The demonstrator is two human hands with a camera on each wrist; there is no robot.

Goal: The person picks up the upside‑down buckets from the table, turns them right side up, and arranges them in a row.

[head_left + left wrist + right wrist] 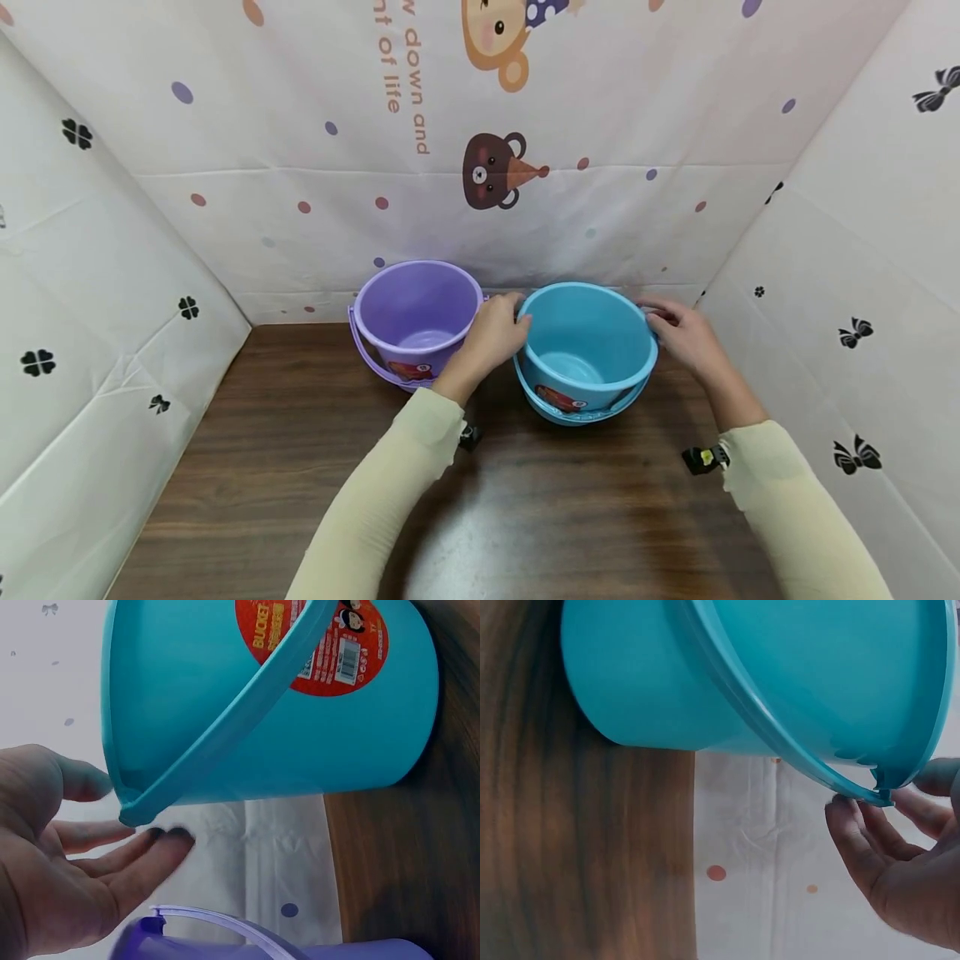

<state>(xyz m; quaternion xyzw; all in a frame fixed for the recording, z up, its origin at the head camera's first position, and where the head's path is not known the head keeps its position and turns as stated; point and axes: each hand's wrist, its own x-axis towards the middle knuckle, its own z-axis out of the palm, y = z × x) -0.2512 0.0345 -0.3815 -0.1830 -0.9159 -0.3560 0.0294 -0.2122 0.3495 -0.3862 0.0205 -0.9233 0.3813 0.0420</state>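
A light-blue bucket (573, 333) stands upright on the brown table, its handle hanging down in front and a red label on its side. My left hand (498, 329) is at the left of its rim. In the left wrist view its thumb (86, 780) meets the rim edge, while the other fingers extend loosely below the handle joint. On the other side my right hand (682, 337) pinches the rim by the handle joint, fingertips (844, 810) against the handle. A purple bucket (420, 304) stands just left of my left hand, partly covered by it.
A white patterned sheet (300, 242) with bears and dots rises behind both buckets. Similar sheets wall off the left and right sides. The dark wood table (525, 517) stretches toward me. A small black device (701, 458) is strapped at the right wrist.
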